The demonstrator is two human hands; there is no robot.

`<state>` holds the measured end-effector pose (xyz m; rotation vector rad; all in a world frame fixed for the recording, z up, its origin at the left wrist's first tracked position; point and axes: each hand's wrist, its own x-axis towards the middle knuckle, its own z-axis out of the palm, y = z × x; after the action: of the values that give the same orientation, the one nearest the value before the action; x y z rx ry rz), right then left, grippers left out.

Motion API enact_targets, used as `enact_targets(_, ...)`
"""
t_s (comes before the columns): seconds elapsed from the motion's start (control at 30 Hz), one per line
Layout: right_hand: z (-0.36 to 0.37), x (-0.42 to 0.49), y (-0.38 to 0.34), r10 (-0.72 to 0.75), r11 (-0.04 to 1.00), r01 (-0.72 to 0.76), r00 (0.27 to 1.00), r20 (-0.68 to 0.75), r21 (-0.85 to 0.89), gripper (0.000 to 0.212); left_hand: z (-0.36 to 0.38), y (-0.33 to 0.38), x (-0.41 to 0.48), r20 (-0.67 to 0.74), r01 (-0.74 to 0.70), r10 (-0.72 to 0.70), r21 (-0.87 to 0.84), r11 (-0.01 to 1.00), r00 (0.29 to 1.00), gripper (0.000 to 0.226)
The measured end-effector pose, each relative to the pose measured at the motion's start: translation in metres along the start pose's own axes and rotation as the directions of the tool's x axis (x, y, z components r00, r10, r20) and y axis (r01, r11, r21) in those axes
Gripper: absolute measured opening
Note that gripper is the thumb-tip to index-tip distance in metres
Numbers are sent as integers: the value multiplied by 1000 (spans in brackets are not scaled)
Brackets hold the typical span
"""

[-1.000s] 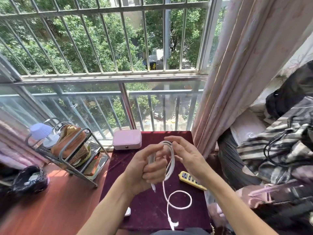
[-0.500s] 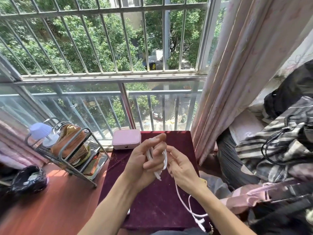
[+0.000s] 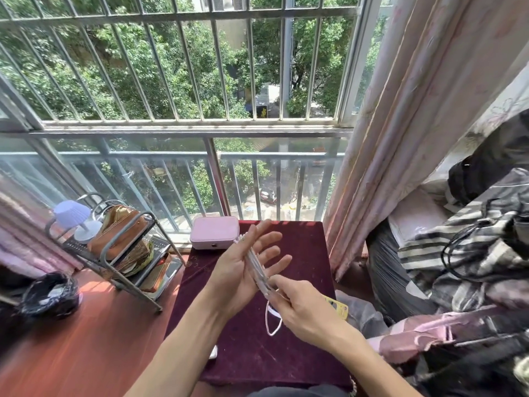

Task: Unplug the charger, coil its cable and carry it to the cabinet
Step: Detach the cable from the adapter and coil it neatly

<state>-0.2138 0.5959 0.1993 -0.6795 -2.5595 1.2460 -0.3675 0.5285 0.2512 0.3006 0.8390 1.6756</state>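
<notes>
here two hands, left hand [image 3: 243, 267] and right hand [image 3: 303, 308], hold one coiled cable [image 3: 256, 266].

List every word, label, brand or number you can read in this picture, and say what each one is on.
No text can be read.
yellow power strip: marks on its face, too blurred and mostly hidden by the right hand.
pink case: no lettering shows.
white cable, lying across the left hand: no print shows.
packets in the wire rack: printing too small to read.
</notes>
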Motion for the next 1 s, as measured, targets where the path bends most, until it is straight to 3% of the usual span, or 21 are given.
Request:
enact_targets(0.13, -16, -4, -11, -9, 997, 11, 1000, 27, -71, 22, 0, 1, -1, -27, 4, -2, 70, 998, 1000, 49)
enact_targets(0.33, -44, -10, -27, -92, 977, 106, 992, 83, -187, 22, -2, 3, 7, -58, -28, 39, 177, 984, 998, 52)
enact_targets(0.47, -65, -10, -39, -170, 953, 197, 976, 133, -230, 23, -3, 3, 7, -79, 24, 0, 295, 955, 997, 48)
enact_targets(0.6, -93, 0, -46, -214, 961, 241, 958, 189, -134, 16, 0, -2, -1, 50, 130, -175, 480, 867, 983, 52)
enact_targets(0.7, -110, 17, -42, -209, 972, 224, 961, 179, -65, 9, 11, -11, -6, 242, 142, -302, 513, 846, 922, 46)
enact_targets(0.77, -118, 25, -37, -208, 977, 213, 962, 177, -9, 11, 18, -15, -6, 270, 173, -351, 515, 840, 897, 48)
enact_targets(0.9, -130, 35, -25, -194, 975, 172, 967, 163, 140, 11, 17, -20, -3, 283, 311, -428, 376, 873, 858, 84)
enact_targets(1.0, -129, 45, -13, -192, 956, 170, 979, 73, 240, 13, 17, -19, -6, 379, 313, -401, 274, 909, 834, 63)
